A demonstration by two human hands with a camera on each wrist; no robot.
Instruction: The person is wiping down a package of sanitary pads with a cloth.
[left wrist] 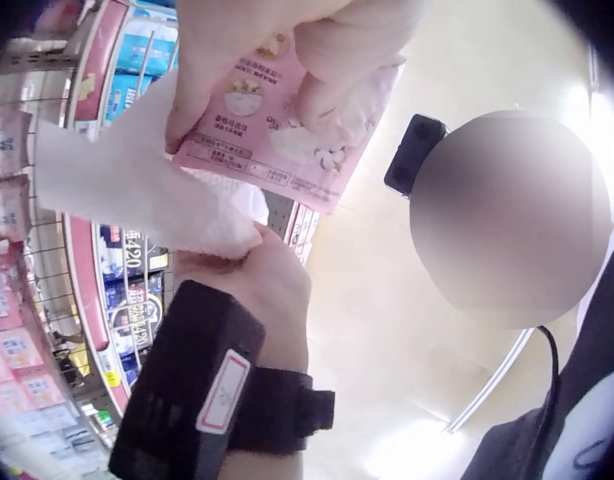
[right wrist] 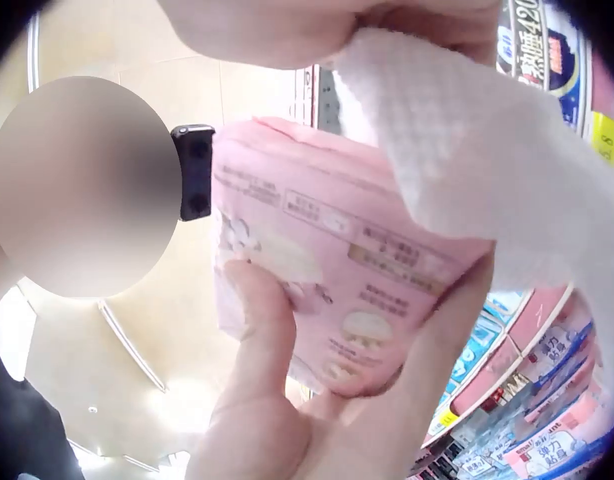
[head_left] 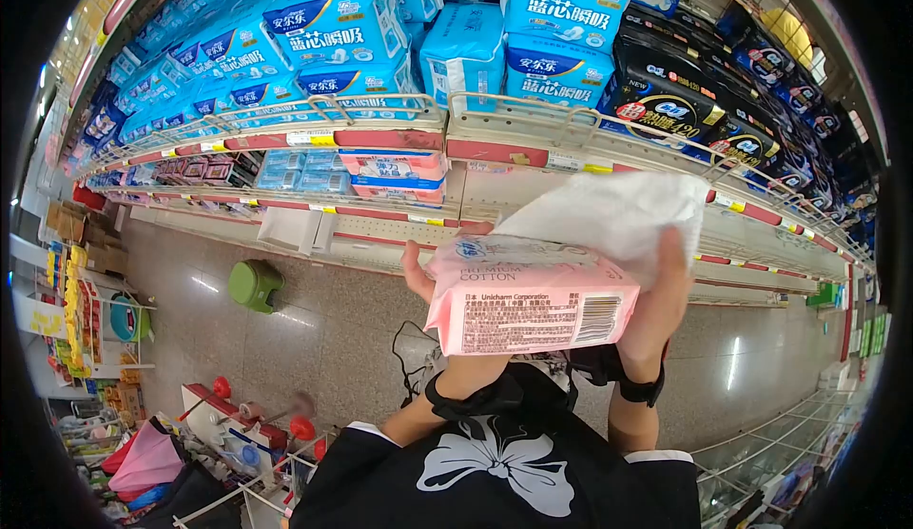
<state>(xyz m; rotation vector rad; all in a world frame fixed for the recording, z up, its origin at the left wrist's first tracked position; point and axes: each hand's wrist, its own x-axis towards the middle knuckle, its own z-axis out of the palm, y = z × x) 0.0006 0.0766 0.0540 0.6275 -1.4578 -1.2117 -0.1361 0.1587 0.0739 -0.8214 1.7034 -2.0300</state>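
A pink soft pack [head_left: 533, 310] printed "Premium Cotton" is held in front of the body, barcode side facing up. My left hand [head_left: 417, 274] grips it from the left and beneath; in the right wrist view the thumb of that hand [right wrist: 262, 400] presses on the pack's printed face [right wrist: 317, 260]. A white textured sheet [head_left: 628, 210] spreads above the pack's far right side. My right hand [head_left: 658, 305] pinches the sheet between thumb and fingers. In the left wrist view the sheet [left wrist: 137, 190] trails from the right hand [left wrist: 272, 290] beside the pack.
Shelves beyond the hands carry blue packs [head_left: 333, 34] and black packs [head_left: 670, 91], with pink packs [head_left: 395, 172] lower down. A green stool [head_left: 255, 285] stands on the floor at left. Wire racks [head_left: 789, 462] are at lower right, and mixed goods [head_left: 143, 462] at lower left.
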